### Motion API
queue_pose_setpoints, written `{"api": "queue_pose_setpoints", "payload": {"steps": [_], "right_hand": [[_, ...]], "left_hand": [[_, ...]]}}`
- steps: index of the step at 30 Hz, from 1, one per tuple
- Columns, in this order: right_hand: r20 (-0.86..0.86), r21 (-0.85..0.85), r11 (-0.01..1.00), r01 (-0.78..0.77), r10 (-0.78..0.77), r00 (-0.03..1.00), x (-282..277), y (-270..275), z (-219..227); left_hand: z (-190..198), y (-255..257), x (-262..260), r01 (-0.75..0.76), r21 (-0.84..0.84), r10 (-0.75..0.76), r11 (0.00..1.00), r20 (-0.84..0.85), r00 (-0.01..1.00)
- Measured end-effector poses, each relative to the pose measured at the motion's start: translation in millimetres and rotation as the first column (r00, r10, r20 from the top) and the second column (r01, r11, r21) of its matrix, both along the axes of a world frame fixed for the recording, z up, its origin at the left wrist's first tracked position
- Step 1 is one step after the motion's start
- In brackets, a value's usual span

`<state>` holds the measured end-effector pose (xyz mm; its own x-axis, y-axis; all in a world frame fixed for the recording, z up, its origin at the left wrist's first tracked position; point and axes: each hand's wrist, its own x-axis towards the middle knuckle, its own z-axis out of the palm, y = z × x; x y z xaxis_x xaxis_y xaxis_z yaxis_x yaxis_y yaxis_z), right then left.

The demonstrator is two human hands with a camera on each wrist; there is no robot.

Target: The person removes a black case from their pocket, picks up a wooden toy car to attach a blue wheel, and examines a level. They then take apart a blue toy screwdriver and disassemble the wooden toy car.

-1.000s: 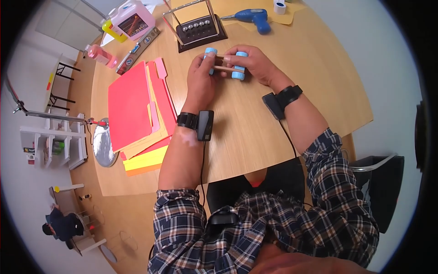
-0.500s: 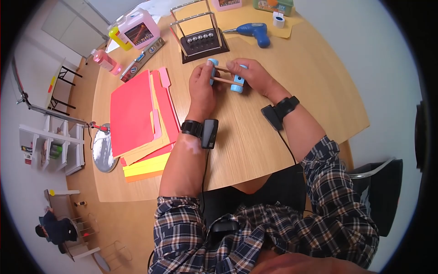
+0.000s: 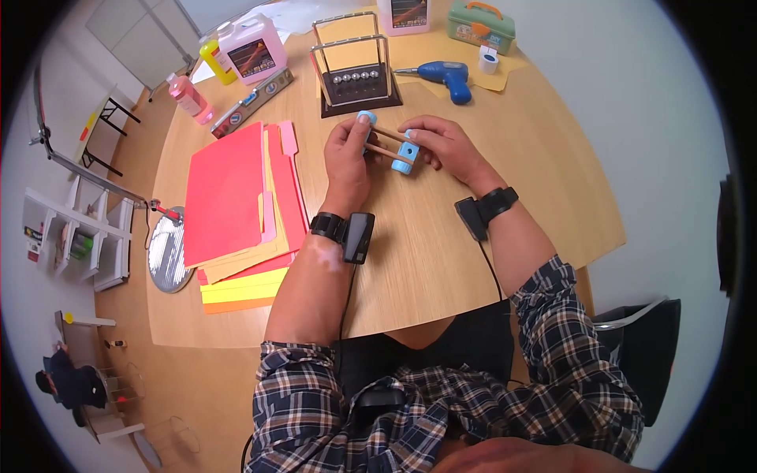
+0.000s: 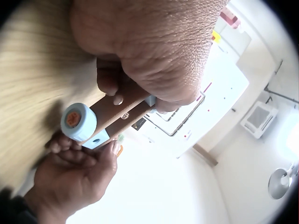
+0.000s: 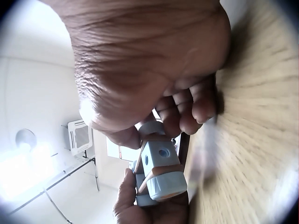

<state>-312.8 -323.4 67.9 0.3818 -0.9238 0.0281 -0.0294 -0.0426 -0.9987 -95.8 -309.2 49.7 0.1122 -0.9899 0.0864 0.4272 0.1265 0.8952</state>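
Observation:
A small frame of two light-blue blocks joined by brown wooden strips (image 3: 388, 152) is held up between both hands over the table. The left hand (image 3: 347, 162) grips the far-left blue block (image 3: 367, 117), thumb on top. The right hand (image 3: 453, 151) pinches the near-right blue block (image 3: 406, 156) at its upper end. In the left wrist view that block has a round light-blue cap (image 4: 79, 122) with an orange centre. The right wrist view shows holes in the light-blue block (image 5: 161, 153) and strips against both its ends. The left fingers partly hide the other block.
Behind the hands stand a Newton's cradle (image 3: 359, 87), a blue drill-shaped tool (image 3: 445, 76), a white roll (image 3: 488, 60) and a green toolbox (image 3: 481, 30). To the left lie red folders (image 3: 225, 197) and a level (image 3: 252, 102), with bottles (image 3: 251, 51) beyond.
The held piece has turned, its right block now lower and tilted toward the body. The right hand has shifted slightly right, its thumb and fingers now at that block's upper end.

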Motion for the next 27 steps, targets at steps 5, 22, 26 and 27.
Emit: {"api": "queue_pose_setpoints", "payload": {"steps": [5,22,26,27], "right_hand": [[0.029,-0.028,1.0,-0.012,0.012,1.0,-3,0,-3],[0.22,0.039,0.998,0.056,-0.063,0.973,-2,-8,-13],[0.308,0.08,0.994,0.077,-0.098,0.946,-2,-10,-16],[0.305,0.079,0.994,0.073,-0.094,0.948,-3,-10,-16]], "left_hand": [[4,2,-1,-0.012,0.012,0.012,1.0,-0.015,1.0],[12,7,-4,0.105,0.007,-0.102,0.994,-0.172,0.98],[7,5,-5,0.169,-0.06,-0.175,0.984,-0.117,0.978],[7,6,-6,0.165,-0.061,-0.171,0.984,-0.12,0.978]]}}
